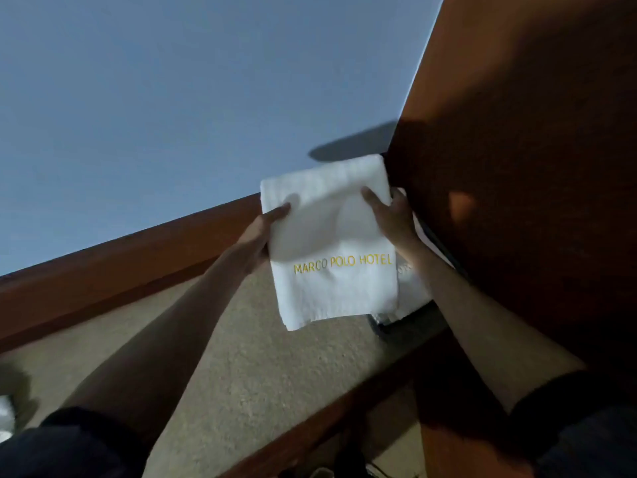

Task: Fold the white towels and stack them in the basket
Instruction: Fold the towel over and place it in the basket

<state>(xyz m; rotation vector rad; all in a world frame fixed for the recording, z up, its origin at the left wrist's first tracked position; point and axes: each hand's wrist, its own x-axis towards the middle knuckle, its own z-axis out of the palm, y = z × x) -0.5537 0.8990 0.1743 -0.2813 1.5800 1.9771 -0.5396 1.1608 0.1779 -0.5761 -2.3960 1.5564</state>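
The fingers [280, 210] of the left hand [263, 232] pinch the left edge of the folded towel [331, 243]. The thumb lies on top and the rest are hidden beneath the cloth. The right hand [393, 215] grips the far right corner the same way, thumb pressed on the top face, the other fingers curled round the edge and mostly out of sight. So both hands are clamped on the towel. It hangs in the air between them, tilted, above the carpeted floor [262, 367]. It partly covers what seems to be the basket [382, 326], whose dark rim shows at its near right corner.

The towel looks light, soft and limp, and its unsupported near edge droops a little. The terry should grip well and nothing about it is fragile. The likely trouble is the layers sliding open if it is carried by one corner. Taking hold at two opposite sides, with fingers beneath to keep it flat, seems the best way.

It is plain white, folded into a rough rectangle several layers thick, with "MARCO POLO HOTEL" stitched in yellow across its near half. A second white towel [412, 284], showing a scrap of yellow lettering, lies under it inside the rim. Orange-brown wood panels [517, 98] stand to the right.
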